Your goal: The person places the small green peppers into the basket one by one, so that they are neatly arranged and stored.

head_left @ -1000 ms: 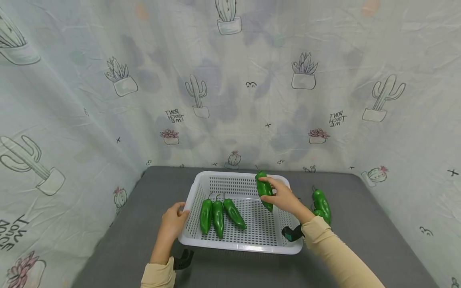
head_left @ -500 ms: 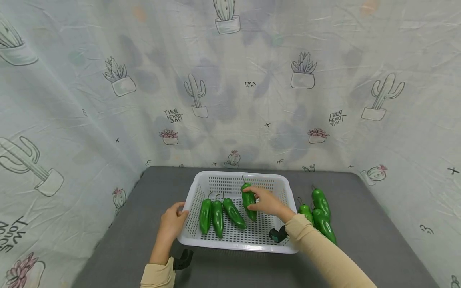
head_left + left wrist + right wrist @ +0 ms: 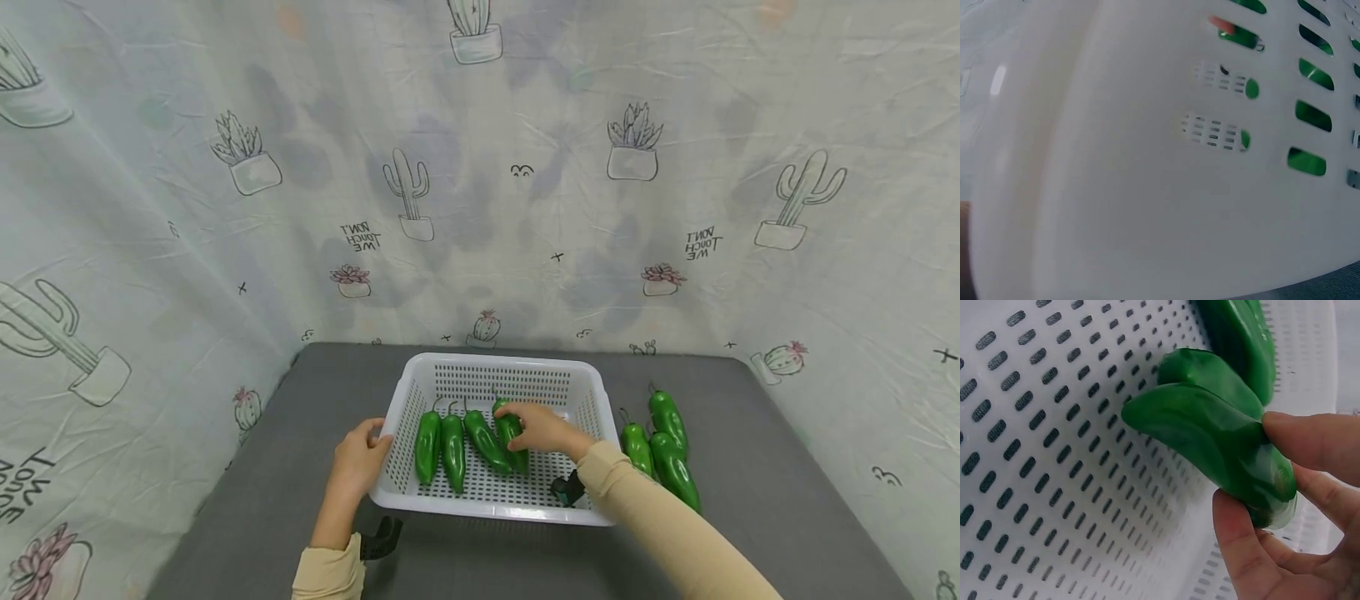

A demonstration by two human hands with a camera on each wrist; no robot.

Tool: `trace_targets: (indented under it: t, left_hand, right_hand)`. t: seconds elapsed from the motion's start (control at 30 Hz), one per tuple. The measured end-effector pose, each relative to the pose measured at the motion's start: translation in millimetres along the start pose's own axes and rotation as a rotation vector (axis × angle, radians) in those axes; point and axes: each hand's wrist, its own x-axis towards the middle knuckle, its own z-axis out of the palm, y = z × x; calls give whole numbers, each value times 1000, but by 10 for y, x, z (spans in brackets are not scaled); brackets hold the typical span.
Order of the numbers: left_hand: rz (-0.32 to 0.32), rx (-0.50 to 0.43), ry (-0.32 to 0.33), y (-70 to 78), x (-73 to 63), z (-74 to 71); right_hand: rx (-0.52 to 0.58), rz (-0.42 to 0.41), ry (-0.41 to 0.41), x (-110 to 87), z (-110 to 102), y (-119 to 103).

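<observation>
A white plastic basket (image 3: 491, 514) with slotted walls stands on the table. Three green peppers lie side by side in its left half, among them a slanted pepper (image 3: 487, 442). My right hand (image 3: 543, 429) pinches another green pepper (image 3: 1210, 437) between thumb and fingers, low inside the basket beside the slanted one. In the right wrist view its tip overlaps a neighbouring pepper (image 3: 1210, 372). At the basket's left rim my left hand (image 3: 358, 458) grips the edge. The left wrist view is filled by the basket's outer wall (image 3: 1135, 187), with green showing through its slots.
Three more green peppers, one of them a far pepper (image 3: 667, 417), lie on the grey table (image 3: 757, 483) right of the basket. Behind and at both sides hangs a pale cloth (image 3: 480, 208) printed with cacti. A dark camera strap (image 3: 382, 537) sits on the left wrist.
My right hand has carried its pepper leftward and down into the basket, beside the slanted pepper. The left hand stays on the rim.
</observation>
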Motion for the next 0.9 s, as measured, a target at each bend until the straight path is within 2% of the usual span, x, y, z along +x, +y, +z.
trace_targets:
  t: [0.23, 0.6, 0.9]
  left_hand:
    - [-4, -1, -8, 1, 3, -11]
    - [0, 4, 12, 16, -4, -7]
    - [6, 4, -6, 19, -3, -19]
  right_hand:
    - [-9, -21, -44, 60, 65, -14]
    - [-18, 17, -119, 130, 139, -68]
    - [-36, 44, -186, 126, 175, -118]
